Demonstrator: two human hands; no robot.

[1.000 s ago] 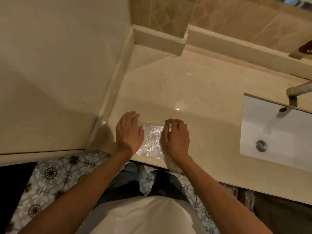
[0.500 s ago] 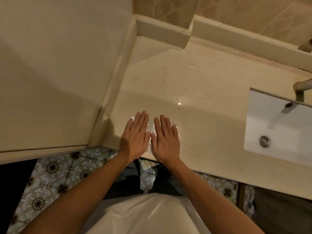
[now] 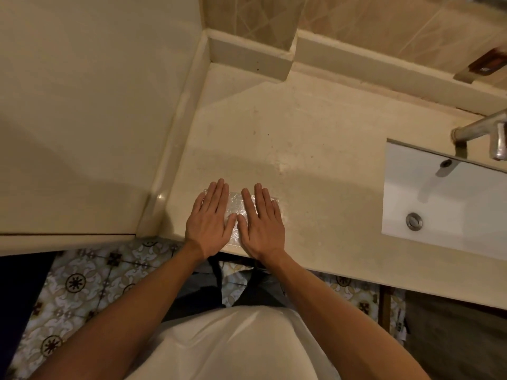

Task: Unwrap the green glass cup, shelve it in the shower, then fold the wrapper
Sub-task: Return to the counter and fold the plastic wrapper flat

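A clear bubble-wrap wrapper (image 3: 236, 208) lies flat on the beige counter (image 3: 301, 149), close to its front edge. My left hand (image 3: 210, 223) rests palm down on the wrapper's left part, fingers straight and together. My right hand (image 3: 262, 223) lies palm down on its right part, thumb almost touching the left thumb. Only a strip of the wrapper shows between and just beyond the hands. No green glass cup is in view.
A white sink basin (image 3: 444, 204) with a drain is sunk into the counter at the right, under a metal tap (image 3: 482, 133). A cream wall panel (image 3: 82, 105) bounds the counter on the left. Patterned floor tiles (image 3: 82, 286) show below the counter edge.
The hands went from curled at the wrapper's two ends to flat, side by side on top of it. The visible wrapper is smaller than a second ago.
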